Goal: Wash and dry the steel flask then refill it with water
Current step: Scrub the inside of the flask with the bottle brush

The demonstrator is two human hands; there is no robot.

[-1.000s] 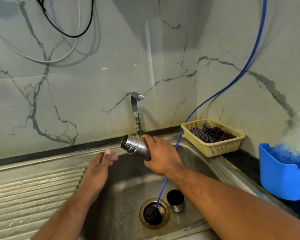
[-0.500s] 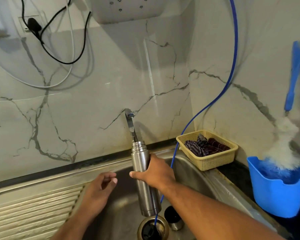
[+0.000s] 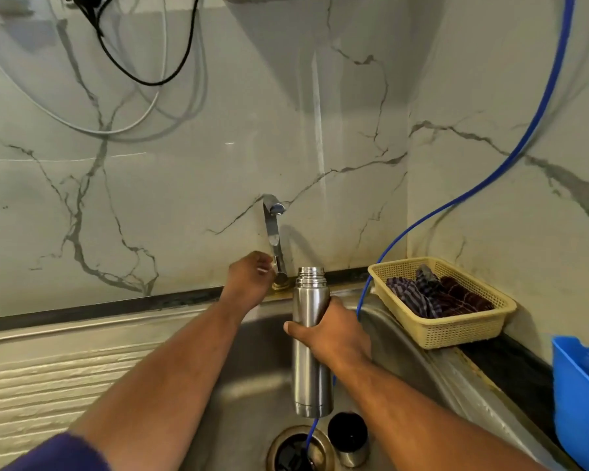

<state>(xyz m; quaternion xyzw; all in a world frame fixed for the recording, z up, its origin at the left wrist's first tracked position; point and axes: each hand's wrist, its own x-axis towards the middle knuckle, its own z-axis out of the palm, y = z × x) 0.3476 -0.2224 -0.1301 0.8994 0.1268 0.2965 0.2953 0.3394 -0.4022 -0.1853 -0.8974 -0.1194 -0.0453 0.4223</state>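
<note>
Veined marble wall, ribbed steel sink (image 3: 405, 338). Right hand (image 3: 334, 338) grips cylindrical steel flask (image 3: 312, 379) upright, uncapped, over basin. Left hand (image 3: 249, 283) at tap (image 3: 274, 239), grip blurred, cannot tell. Yellow mesh basket (image 3: 456, 331) holds striped cloths (image 3: 412, 294).

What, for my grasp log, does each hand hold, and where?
Right hand holds the steel flask around its upper half; left hand touches the tap low, grip unclear.

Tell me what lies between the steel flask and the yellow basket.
Head view: a blue hose drops between steel flask and yellow basket, into the sink.
</note>
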